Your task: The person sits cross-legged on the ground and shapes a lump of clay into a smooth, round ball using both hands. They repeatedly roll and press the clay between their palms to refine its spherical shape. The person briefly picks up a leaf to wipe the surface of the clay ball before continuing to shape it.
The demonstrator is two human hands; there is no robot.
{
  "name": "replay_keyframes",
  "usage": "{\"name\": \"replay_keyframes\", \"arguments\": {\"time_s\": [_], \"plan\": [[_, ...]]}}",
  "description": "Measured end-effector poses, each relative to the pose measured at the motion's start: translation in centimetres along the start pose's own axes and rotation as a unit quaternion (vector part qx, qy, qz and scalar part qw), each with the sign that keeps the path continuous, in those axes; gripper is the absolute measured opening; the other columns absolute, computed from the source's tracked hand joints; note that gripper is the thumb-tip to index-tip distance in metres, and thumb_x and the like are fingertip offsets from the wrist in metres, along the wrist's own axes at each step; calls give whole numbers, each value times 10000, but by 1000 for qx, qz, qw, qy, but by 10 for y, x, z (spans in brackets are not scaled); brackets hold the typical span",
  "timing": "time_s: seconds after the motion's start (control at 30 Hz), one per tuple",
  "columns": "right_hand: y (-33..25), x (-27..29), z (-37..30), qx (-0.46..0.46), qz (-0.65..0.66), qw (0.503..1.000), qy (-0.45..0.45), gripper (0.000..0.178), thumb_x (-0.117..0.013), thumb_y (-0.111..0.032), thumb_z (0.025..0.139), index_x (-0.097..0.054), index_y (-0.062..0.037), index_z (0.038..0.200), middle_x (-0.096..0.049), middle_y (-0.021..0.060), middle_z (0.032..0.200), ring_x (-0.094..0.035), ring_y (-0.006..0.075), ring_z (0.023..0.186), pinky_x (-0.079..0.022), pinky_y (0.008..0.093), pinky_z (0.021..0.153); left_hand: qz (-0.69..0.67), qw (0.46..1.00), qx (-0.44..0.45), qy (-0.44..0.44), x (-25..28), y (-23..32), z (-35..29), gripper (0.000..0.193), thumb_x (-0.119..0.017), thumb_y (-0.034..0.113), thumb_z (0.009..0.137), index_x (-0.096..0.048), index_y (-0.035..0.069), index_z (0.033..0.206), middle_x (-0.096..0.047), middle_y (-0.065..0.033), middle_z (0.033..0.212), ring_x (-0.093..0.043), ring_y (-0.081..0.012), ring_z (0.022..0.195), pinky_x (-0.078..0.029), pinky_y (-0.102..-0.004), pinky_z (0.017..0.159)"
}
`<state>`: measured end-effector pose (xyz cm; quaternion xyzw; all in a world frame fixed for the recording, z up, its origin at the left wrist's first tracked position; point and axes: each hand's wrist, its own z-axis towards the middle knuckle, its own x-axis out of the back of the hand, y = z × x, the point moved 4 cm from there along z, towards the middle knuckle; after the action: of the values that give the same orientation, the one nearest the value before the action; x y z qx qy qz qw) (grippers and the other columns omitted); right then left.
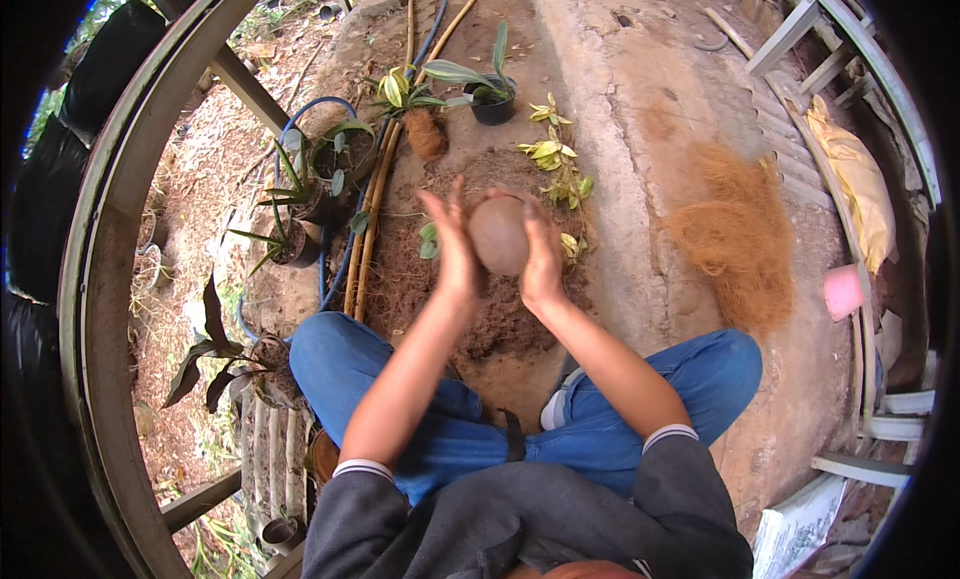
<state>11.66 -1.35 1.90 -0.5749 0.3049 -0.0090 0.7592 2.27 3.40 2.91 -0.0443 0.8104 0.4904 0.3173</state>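
A smooth, round, grey-brown ball that looks like packed soil [499, 236] is held up over the loose dark soil [500, 319] on the ground. My right hand [543, 254] cups its right side, and some fingers show behind its top. Against or very near the ball's left side is my left hand [456, 249], its fingers stretched and spread, slightly blurred. Whether the left palm touches the ball I cannot tell. Just beyond the hands lies a leafy cutting with yellow-green leaves [555, 157].
A heap of orange-brown fibre [735, 234] spreads at the right. Farther off are a black-potted plant [492, 101] and a fibre-wrapped plant ball [425, 135]. Hoses [372, 204] and potted plants [295, 241] line the left. A yellowish sack [850, 184] rests at far right.
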Motion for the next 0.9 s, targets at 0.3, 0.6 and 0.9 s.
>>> {"name": "replay_keyframes", "arguments": {"time_s": [0.3, 0.6, 0.9], "plan": [[6, 8, -4, -82, 39, 988, 122, 453, -594, -293, 894, -519, 9, 1223, -551, 130, 1213, -527, 216, 1111, -424, 361, 956, -47, 998, 8, 48, 21, -13, 18, 1023, -139, 885, 693, 73, 248, 1466, -53, -174, 1515, -148, -392, 1376, -148, -649, 1051], [-4, -1, 2, 67, -164, 983, -46, 496, -618, -354, 869, -546, 35, 1168, -575, 168, 1182, -529, 270, 1122, -409, 384, 969, -19, 1000, 1, 6, 1, -13, 3, 1009, -158, 888, 695, -5, 265, 1475, -258, -155, 1456, -255, -342, 1347, -251, -564, 1058], [-15, -1, 4, -33, -20, 999, 31, 369, -592, -219, 880, -562, 24, 1157, -555, 138, 1216, -503, 217, 1162, -384, 346, 989, 20, 996, 11, -90, -6, -5, 11, 855, -230, 764, 828, -308, 142, 1410, -371, -129, 1385, -391, -285, 1271, -358, -487, 1021]]}}
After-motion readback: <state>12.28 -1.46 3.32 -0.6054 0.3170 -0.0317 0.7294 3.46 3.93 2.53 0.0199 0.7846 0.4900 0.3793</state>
